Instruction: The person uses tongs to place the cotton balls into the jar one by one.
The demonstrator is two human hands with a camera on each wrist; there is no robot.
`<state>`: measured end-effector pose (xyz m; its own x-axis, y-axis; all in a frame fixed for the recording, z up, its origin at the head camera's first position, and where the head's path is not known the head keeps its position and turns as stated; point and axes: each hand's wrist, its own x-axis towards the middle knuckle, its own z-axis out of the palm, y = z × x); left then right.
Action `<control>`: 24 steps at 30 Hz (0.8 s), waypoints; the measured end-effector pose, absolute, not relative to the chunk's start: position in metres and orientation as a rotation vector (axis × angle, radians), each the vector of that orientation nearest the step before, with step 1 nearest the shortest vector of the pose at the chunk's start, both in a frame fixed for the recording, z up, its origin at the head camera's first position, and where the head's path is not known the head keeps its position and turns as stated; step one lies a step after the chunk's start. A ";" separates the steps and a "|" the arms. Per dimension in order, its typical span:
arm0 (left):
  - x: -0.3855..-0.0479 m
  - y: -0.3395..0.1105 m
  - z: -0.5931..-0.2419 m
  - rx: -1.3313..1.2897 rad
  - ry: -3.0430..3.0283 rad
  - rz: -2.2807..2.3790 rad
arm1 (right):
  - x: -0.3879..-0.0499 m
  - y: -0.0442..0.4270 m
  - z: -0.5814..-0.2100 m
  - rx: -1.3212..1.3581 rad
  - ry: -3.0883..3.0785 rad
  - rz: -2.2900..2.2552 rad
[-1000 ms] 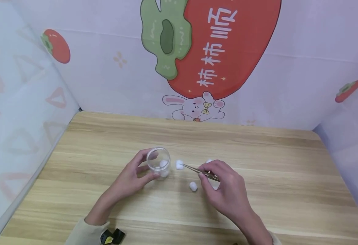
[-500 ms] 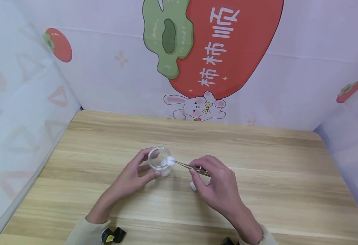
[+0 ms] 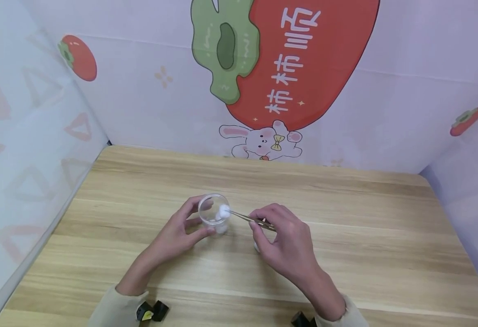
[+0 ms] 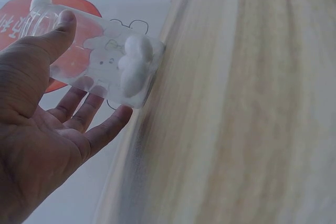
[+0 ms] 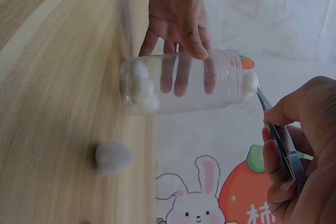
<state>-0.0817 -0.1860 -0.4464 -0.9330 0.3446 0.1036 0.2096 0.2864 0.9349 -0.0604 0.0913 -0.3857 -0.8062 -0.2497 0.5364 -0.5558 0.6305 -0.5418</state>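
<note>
My left hand (image 3: 179, 231) grips a clear plastic jar (image 5: 223, 93), thumb on one side and fingers on the other. The jar stands upright on the table, its mouth uncovered. Several white cotton balls (image 5: 142, 90) lie at its bottom. In my right hand (image 3: 289, 240) is a pair of metal tweezers (image 5: 283, 145), pinched between thumb and fingers. Their tips hold another cotton ball (image 5: 250, 82) right at the jar's mouth, near the rim; whether it touches the rim I cannot tell.
A loose cotton ball (image 5: 114, 157) lies on the wooden table (image 3: 140, 181) near the jar, mostly hidden by my right hand in the head view. Printed cloth walls (image 3: 140, 113) stand along the back and sides. Small black devices (image 3: 152, 311) sit at both sleeves.
My right hand has moved left, carrying the tweezers and cotton ball from beside the jar to its mouth. The left hand keeps its grip on the jar with hardly any movement.
</note>
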 end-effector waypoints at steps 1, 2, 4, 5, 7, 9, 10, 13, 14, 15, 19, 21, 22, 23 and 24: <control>-0.082 -0.186 -0.446 0.525 2.423 1.732 | -0.061 0.091 -0.386 0.637 -2.443 1.007; -0.082 -0.186 -0.446 0.526 2.424 1.732 | -0.061 0.091 -0.386 0.636 -2.445 1.005; -0.083 -0.186 -0.447 0.528 2.424 1.731 | -0.061 0.090 -0.386 0.630 -2.449 0.999; -0.083 -0.186 -0.447 0.529 2.423 1.732 | -0.060 0.090 -0.386 0.627 -2.451 0.996; -0.083 -0.186 -0.448 0.531 2.421 1.735 | -0.060 0.090 -0.386 0.621 -2.452 0.994; -0.083 -0.186 -0.448 0.531 2.420 1.735 | -0.061 0.089 -0.386 0.618 -2.452 0.992; -0.083 -0.186 -0.448 0.530 2.422 1.733 | -0.061 0.089 -0.386 0.618 -2.452 0.991; -0.083 -0.186 -0.447 0.522 2.428 1.725 | -0.061 0.088 -0.387 0.622 -2.449 0.982; -0.083 -0.186 -0.447 0.519 2.428 1.724 | -0.061 0.088 -0.387 0.623 -2.448 0.977; -0.082 -0.186 -0.447 0.516 2.431 1.721 | -0.061 0.087 -0.387 0.626 -2.445 0.973; -0.082 -0.186 -0.447 0.508 2.430 1.721 | -0.061 0.087 -0.388 0.628 -2.441 0.960; -0.082 -0.186 -0.447 0.508 2.432 1.721 | -0.061 0.086 -0.388 0.627 -2.443 0.959; -0.082 -0.186 -0.447 0.509 2.431 1.722 | -0.061 0.086 -0.388 0.626 -2.446 0.959; -0.082 -0.186 -0.447 0.510 2.432 1.724 | -0.061 0.086 -0.387 0.625 -2.450 0.959; -0.083 -0.186 -0.447 0.511 2.432 1.725 | -0.061 0.086 -0.387 0.623 -2.454 0.958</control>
